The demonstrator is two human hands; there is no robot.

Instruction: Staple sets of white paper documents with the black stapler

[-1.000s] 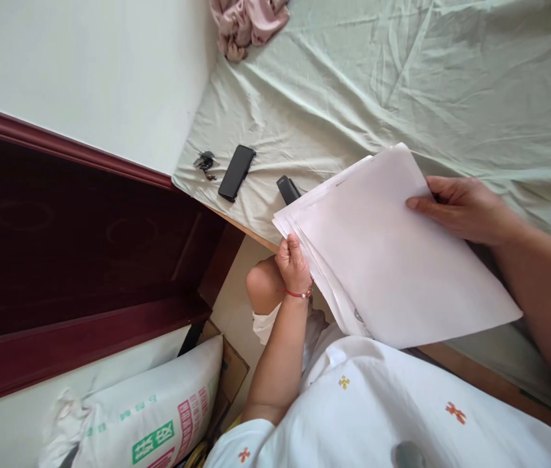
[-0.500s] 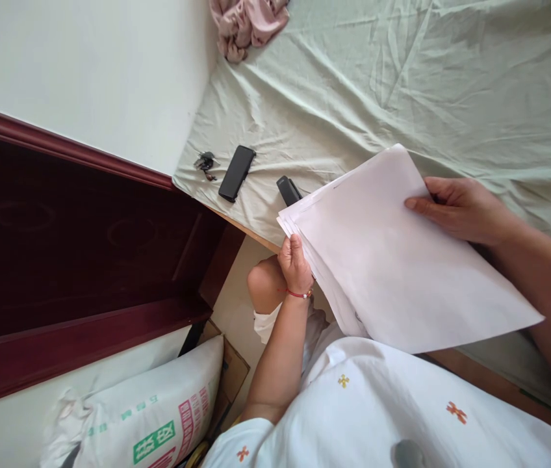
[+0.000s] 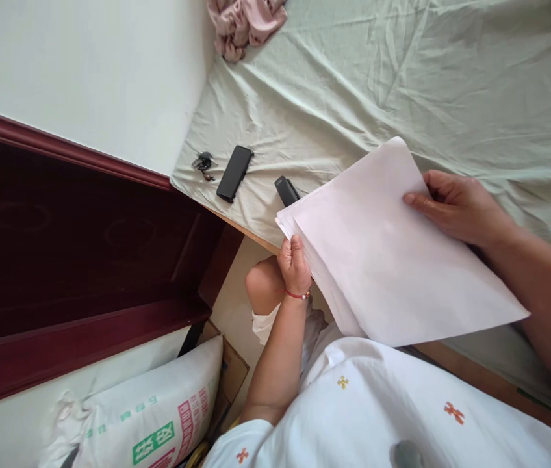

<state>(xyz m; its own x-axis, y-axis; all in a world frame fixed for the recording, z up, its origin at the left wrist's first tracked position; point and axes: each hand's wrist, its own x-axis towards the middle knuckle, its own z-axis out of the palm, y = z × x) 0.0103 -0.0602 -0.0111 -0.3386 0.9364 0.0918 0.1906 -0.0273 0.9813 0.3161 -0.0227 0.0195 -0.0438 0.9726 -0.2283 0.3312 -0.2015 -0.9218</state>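
Observation:
Several white sheets of paper (image 3: 383,253) are spread slightly apart in a stack above my lap. My left hand (image 3: 295,263), with a red string bracelet at the wrist, pinches the stack's left corner, thumb on top. On the far right edge, my right hand (image 3: 461,205) grips the paper with its thumb above and the other fingers partly hidden. The top sheet looks blank and sits offset to the right of those beneath. Just beyond the stack's left corner lies a black stapler-like object (image 3: 286,190), partly covered by the paper.
A black phone (image 3: 235,173) and a bunch of keys (image 3: 203,162) lie on the bed's pale green sheet (image 3: 353,84). Pink cloth (image 3: 246,26) is bunched at the back. To the left stand a dark red wooden panel (image 3: 85,240) and a printed white sack (image 3: 153,403).
The top sheet has shifted slightly left and up, its lower right corner pulling in. A staple-like mark near its upper left edge is no longer visible. Both hands keep their hold.

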